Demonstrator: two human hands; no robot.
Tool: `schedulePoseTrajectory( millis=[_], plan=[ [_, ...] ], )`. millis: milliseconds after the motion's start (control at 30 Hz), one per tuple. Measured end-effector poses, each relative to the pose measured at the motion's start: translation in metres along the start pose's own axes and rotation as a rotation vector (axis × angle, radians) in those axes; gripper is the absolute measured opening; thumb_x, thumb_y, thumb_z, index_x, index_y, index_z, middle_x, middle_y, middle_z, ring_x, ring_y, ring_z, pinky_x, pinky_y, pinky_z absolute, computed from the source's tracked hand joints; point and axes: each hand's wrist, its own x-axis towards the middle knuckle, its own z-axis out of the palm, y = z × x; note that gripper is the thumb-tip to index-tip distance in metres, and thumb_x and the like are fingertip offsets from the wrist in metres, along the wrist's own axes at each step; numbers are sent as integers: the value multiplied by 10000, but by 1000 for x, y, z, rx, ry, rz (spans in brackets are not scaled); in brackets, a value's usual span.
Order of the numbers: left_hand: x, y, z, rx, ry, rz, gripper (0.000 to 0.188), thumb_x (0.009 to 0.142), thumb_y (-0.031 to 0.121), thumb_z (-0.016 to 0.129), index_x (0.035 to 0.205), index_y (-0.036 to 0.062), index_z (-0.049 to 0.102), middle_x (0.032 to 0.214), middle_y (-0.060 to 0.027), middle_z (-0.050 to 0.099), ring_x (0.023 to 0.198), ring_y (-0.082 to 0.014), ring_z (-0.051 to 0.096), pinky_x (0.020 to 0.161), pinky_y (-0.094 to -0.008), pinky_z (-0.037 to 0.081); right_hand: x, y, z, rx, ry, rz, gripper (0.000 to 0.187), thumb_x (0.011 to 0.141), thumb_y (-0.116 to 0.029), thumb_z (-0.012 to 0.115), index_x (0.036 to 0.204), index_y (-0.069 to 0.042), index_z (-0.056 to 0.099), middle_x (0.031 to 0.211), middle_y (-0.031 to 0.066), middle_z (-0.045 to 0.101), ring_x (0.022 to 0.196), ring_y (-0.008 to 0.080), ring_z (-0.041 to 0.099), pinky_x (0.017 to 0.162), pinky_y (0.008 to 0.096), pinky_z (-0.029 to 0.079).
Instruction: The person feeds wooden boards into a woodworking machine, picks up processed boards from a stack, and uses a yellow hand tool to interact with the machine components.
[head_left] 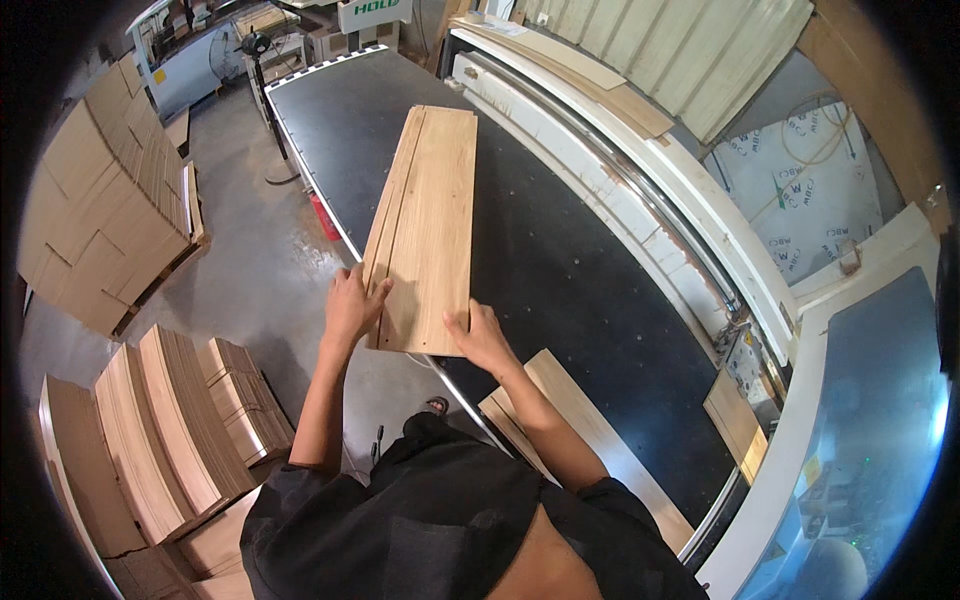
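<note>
Both my hands grip a long light-brown wooden board [440, 210] near its close end, one at each side edge. Along its left side runs a narrow groove or the edge of a second board; I cannot tell which. Small dark holes show near its close end. My left hand [355, 305] is closed on the left edge, thumb on top. My right hand [483, 338] closes around the right edge, thumb also on top. Beneath the board lies the black table [560, 270] of a machine; the board's near left corner reaches past the table's metal edge.
More wooden boards [590, 430] lie on the table under my right forearm. A white machine beam [640, 190] runs along the table's right side. Board stacks stand on the left floor, a tall one [100, 200] and lower ones [190, 410]. A red cylinder [323, 215] stands beside the table.
</note>
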Motion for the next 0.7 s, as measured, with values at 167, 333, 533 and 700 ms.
schedulePoseTrajectory(
  millis=[167,333,533,700],
  plan=[
    [-6,-36,45,-39,3,-75,913,976,565,609,1558,-62,289,1551,-324,398,1358,-524,470,1092,-520,433,-8,31,48,15,25,-130,770,992,-418,611,1497,96,339,1475,383,418,1365,530,415,1156,555,342],
    [-5,-51,59,-238,-45,-129,789,1052,484,503,1544,-95,291,1506,-342,451,1351,-479,504,1101,-506,446,2,25,62,20,72,-147,856,1005,-441,596,1525,152,261,1540,384,358,1421,510,379,1187,541,315],
    [-4,-36,53,-212,31,-138,584,1061,476,471,1402,3,475,1166,-352,655,1059,-538,637,889,-588,508,26,20,66,-20,117,-150,872,1002,-447,601,1524,164,263,1530,381,387,1415,491,409,1185,505,340],
    [-9,-28,62,-128,88,-126,541,1054,434,475,1387,8,488,1021,-345,692,945,-553,661,813,-607,518,28,19,51,131,46,-86,862,981,-461,627,1524,128,309,1455,363,488,1351,465,503,1131,482,414]
  ],
)
